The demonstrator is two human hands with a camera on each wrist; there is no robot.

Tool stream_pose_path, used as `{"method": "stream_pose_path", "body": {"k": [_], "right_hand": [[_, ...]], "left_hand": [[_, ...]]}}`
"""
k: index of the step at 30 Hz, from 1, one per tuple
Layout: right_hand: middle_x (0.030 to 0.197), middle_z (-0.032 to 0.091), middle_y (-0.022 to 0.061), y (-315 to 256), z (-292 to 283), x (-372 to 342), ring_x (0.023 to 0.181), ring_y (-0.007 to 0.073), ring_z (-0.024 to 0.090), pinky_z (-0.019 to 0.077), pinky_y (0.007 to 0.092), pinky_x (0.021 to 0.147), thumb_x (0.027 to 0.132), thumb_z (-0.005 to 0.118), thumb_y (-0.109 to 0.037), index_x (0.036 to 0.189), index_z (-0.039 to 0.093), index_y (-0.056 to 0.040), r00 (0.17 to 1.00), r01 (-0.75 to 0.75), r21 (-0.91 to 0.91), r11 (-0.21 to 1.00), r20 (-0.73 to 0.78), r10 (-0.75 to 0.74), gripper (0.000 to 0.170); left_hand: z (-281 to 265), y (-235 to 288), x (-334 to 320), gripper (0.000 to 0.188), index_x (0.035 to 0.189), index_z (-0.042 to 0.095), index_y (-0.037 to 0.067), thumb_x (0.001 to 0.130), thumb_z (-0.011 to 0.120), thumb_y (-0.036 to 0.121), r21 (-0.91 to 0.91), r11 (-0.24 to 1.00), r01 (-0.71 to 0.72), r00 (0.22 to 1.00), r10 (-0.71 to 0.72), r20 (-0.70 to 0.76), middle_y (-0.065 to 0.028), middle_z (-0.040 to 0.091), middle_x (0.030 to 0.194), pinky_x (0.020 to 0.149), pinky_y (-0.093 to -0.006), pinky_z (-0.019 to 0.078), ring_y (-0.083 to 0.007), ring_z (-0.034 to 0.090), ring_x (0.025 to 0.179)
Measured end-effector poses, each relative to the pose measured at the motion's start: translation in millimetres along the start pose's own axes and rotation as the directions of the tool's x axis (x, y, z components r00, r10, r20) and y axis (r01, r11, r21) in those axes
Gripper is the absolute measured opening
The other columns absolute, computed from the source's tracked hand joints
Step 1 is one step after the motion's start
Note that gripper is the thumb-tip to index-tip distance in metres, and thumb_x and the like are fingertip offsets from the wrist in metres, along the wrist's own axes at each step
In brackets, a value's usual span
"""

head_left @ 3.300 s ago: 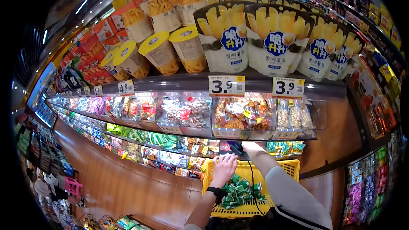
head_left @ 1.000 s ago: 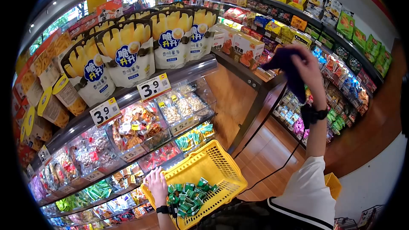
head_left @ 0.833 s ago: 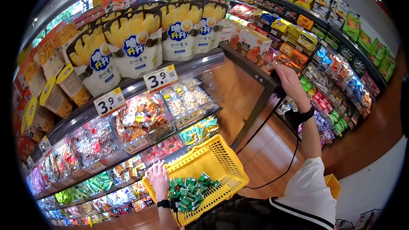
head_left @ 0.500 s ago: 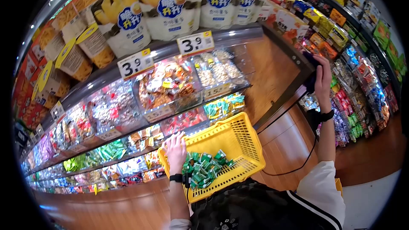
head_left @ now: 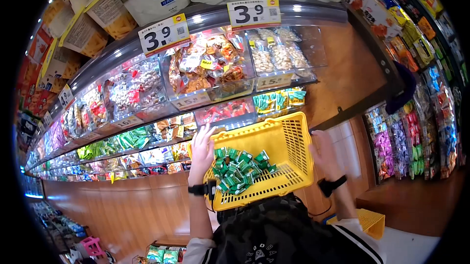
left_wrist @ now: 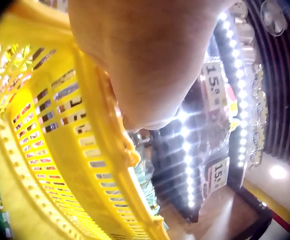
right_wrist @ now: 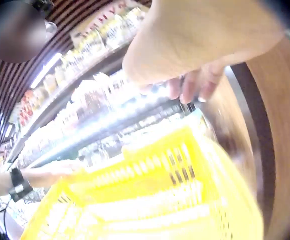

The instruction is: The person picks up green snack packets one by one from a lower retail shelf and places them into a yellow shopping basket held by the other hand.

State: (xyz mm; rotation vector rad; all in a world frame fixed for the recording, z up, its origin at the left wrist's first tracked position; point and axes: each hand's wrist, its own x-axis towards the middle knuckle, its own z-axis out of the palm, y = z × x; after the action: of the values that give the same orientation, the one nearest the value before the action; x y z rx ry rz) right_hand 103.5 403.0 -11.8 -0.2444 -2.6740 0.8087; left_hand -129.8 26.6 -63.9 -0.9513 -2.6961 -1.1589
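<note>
A yellow basket [head_left: 254, 198] holds many small green packets [head_left: 240, 172]. My left hand [head_left: 201, 155] lies along the basket's left side, its fingers stretched past the rim; in the left wrist view the palm side [left_wrist: 140, 65] covers part of the rim and hides the fingertips. My right hand [head_left: 325, 154], blurred, is just outside the basket's right side with nothing in it. In the right wrist view the fingers of this hand [right_wrist: 185, 60] hang above the rim. A dark purple cloth [head_left: 402, 89] hangs at the corner of the wooden stand.
Lit shelves of bagged snacks and sweets run behind the basket, below price signs [head_left: 253, 13]. The wooden stand [head_left: 350, 68] has a dark edge at the right. More sweets shelves [head_left: 416, 132] stand beyond it. Another yellow basket [head_left: 370, 222] is low at the right.
My right hand has left the dark cloth at the stand's corner and come down and left to the basket's side. The cloth stays at the corner. The head view has tilted down.
</note>
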Motion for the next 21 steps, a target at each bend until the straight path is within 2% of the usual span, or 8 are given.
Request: {"method": "stream_pose_path", "body": {"k": [2,4,5,6,8,10,16,21], "right_hand": [[0.137,0.053,0.0235,21.8,58.4,-29.3,0.134,0.0434,0.045,0.0353,0.0509,0.114,0.095,0.066,-0.012,0.146,0.038,0.0023,0.976,-0.178,0.204,0.963,-0.084,0.198,0.06],[0.132,0.059,0.0255,37.7,75.5,-36.8,0.128,0.0455,0.053,0.0436,0.0501,0.108,0.099,0.06,-0.012,0.151,0.03,0.0015,0.994,-0.068,0.035,0.997,-0.08,0.071,0.062],[0.125,0.063,0.0255,41.9,79.6,-42.9,0.12,0.0423,0.06,0.0485,0.049,0.101,0.1,0.059,-0.013,0.15,0.032,-0.0005,0.953,-0.3,0.195,0.934,0.028,0.301,0.058],[0.118,0.067,0.0255,45.6,82.6,-45.9,0.113,0.039,0.067,0.0534,0.0478,0.093,0.101,0.058,-0.014,0.149,0.033,-0.0025,0.852,-0.523,0.311,0.793,0.173,0.494,0.055],[0.104,0.071,0.0252,49.0,92.9,-43.8,0.094,0.0392,0.073,0.0569,0.0472,0.076,0.103,0.056,-0.018,0.142,0.041,-0.0015,0.899,-0.433,0.331,0.838,0.09,0.429,0.044],[0.102,0.071,0.0243,54.7,101.1,-47.0,0.089,0.0379,0.072,0.056,0.0463,0.072,0.104,0.056,-0.02,0.132,0.048,-0.0014,0.882,-0.458,0.253,0.852,0.008,0.471,0.035],[0.104,0.07,0.0289,42.2,85.2,-38.7,0.092,0.0451,0.071,0.0551,0.0491,0.071,0.104,0.055,-0.02,0.132,0.046,0.0019,0.787,-0.617,0.278,0.736,0.19,0.587,0.036],[0.104,0.07,0.0295,59.2,99.2,-48.2,0.09,0.0468,0.069,0.0551,0.0509,0.071,0.104,0.053,-0.019,0.13,0.046,0.0027,0.832,-0.55,0.276,0.789,0.101,0.545,0.034]], "left_hand": [[-25.2,6.2,-25.4,0.046,0.144,0.054,0.007,0.099,0.054,0.006,0.053,0.994,0.099,0.991,-0.093,-0.1,-0.0186,0.041,0.159,0.123,-0.0478,0.0228,-0.036,0.034,0.15],[-27.5,-8.1,-72.3,0.053,0.149,0.048,0.006,0.097,0.059,0.008,0.036,0.943,0.33,0.907,-0.306,-0.29,-0.0226,0.038,0.16,0.122,-0.0463,0.0232,-0.0359,0.031,0.151],[-24.9,-13.5,-96.7,0.053,0.149,0.048,0.006,0.097,0.059,0.008,0.046,0.933,0.357,0.898,-0.329,-0.293,-0.0226,0.038,0.16,0.122,-0.0463,0.0232,-0.0359,0.031,0.151],[-20.1,-18.0,-121.6,0.055,0.149,0.046,0.005,0.096,0.061,0.009,-0.074,0.898,0.433,0.871,-0.439,-0.222,-0.0237,0.044,0.154,0.119,-0.0454,0.0297,-0.0354,0.039,0.146],[-6.0,-26.8,-168.0,0.058,0.149,0.043,0.004,0.095,0.063,0.01,-0.178,0.835,0.521,0.822,-0.547,-0.157,-0.0248,0.051,0.148,0.115,-0.0445,0.0362,-0.035,0.047,0.141],[5.8,-35.1,-198.7,0.055,0.146,0.042,0.0,0.096,0.064,0.009,-0.368,0.673,0.642,0.764,-0.601,0.235,-0.0228,0.065,0.13,0.102,-0.0425,0.0495,-0.0331,0.064,0.122],[37.1,-34.3,-216.5,0.048,0.14,0.046,0.0,0.096,0.063,0.007,-0.424,0.659,0.622,0.745,-0.664,0.061,-0.0214,0.07,0.12,0.09,-0.0415,0.0556,-0.0328,0.07,0.109],[21.5,-39.5,-204.0,0.045,0.136,0.05,-0.001,0.095,0.064,0.01,-0.349,0.749,0.564,0.815,-0.572,0.09,-0.0264,0.071,0.113,0.087,-0.0466,0.0565,-0.0426,0.069,0.108]]}}
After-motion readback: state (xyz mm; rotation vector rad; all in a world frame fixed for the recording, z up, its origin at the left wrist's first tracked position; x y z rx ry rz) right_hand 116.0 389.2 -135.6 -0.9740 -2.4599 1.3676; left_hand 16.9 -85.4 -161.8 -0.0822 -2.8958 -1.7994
